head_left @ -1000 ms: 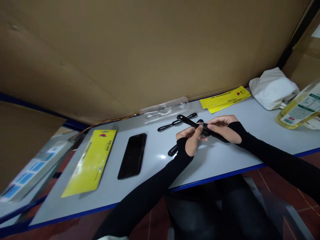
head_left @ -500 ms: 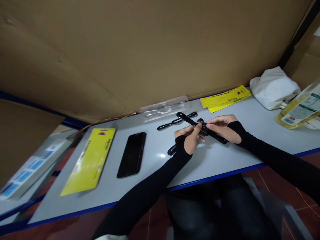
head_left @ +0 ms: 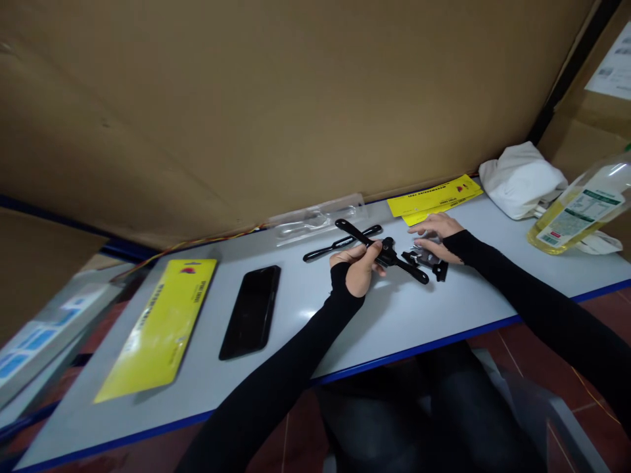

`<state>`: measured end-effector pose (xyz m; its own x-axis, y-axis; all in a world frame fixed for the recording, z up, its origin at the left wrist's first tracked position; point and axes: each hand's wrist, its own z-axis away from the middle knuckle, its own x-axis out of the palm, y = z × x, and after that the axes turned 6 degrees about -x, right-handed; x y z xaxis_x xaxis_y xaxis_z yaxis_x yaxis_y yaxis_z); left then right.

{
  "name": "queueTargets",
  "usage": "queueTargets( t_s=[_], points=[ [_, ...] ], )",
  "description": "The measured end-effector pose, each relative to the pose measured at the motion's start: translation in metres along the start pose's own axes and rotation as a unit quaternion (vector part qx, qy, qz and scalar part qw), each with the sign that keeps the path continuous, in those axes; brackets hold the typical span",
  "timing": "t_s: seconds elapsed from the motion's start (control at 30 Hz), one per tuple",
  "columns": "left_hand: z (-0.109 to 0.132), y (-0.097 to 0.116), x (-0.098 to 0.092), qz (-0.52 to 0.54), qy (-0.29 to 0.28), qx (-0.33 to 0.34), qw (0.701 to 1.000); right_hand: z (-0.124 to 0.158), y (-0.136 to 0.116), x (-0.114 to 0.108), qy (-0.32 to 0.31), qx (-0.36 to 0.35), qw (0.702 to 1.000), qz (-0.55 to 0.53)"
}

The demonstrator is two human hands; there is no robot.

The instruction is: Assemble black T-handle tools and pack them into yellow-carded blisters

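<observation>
My left hand (head_left: 359,270) is closed round the middle of a black spokeshave (head_left: 388,255), tilted above the table with a handle sticking out on each side. My right hand (head_left: 438,231) is apart from the tool, fingers stretched and spread over some small black and shiny metal parts (head_left: 438,269). I cannot tell whether its fingertips touch them. A second black spokeshave frame (head_left: 341,243) lies on the table just beyond my left hand.
Left of my hands lie a black phone (head_left: 250,312) and a yellow card (head_left: 160,328). Clear plastic packaging (head_left: 315,220) and more yellow cards (head_left: 434,198) lie along the cardboard wall. To the right stand a white bag (head_left: 522,180) and a bottle of yellow liquid (head_left: 576,213).
My right hand has let go of the spokeshave and moved to the right, above the small metal parts. My left hand still holds the tool. The view has shifted slightly.
</observation>
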<state>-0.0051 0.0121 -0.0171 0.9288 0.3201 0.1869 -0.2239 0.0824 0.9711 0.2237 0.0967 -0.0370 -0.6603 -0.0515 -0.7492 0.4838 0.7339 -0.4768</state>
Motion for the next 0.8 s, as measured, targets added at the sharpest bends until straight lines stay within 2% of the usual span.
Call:
queueTargets(
  t_s=[0.1, 0.2, 0.33, 0.43, 0.57, 0.63, 0.8],
  points=[
    [0.006, 0.003, 0.003, -0.015, -0.017, -0.003, 1.000, -0.002, 0.003, 0.006, -0.021, -0.006, 0.999, -0.025],
    [0.014, 0.005, 0.005, -0.026, -0.027, 0.002, 0.999, -0.003, 0.003, 0.005, -0.032, 0.022, 0.997, -0.064],
    [0.020, 0.004, 0.006, -0.033, -0.040, 0.016, 0.999, -0.002, -0.013, -0.003, 0.027, 0.064, 0.991, -0.112],
    [0.020, 0.000, 0.006, -0.035, -0.048, 0.021, 0.998, -0.002, -0.039, -0.009, 0.098, 0.035, 0.974, -0.200],
    [0.020, -0.002, 0.007, -0.015, -0.042, 0.031, 0.999, -0.003, -0.069, -0.009, 0.113, -0.012, 0.963, -0.243],
    [0.020, -0.002, 0.008, -0.014, -0.040, 0.032, 0.999, -0.003, -0.072, -0.005, 0.109, -0.026, 0.965, -0.237],
    [0.019, -0.003, 0.007, -0.033, -0.040, 0.019, 0.998, 0.001, -0.063, 0.003, 0.103, -0.071, 0.975, -0.185]
  ],
)
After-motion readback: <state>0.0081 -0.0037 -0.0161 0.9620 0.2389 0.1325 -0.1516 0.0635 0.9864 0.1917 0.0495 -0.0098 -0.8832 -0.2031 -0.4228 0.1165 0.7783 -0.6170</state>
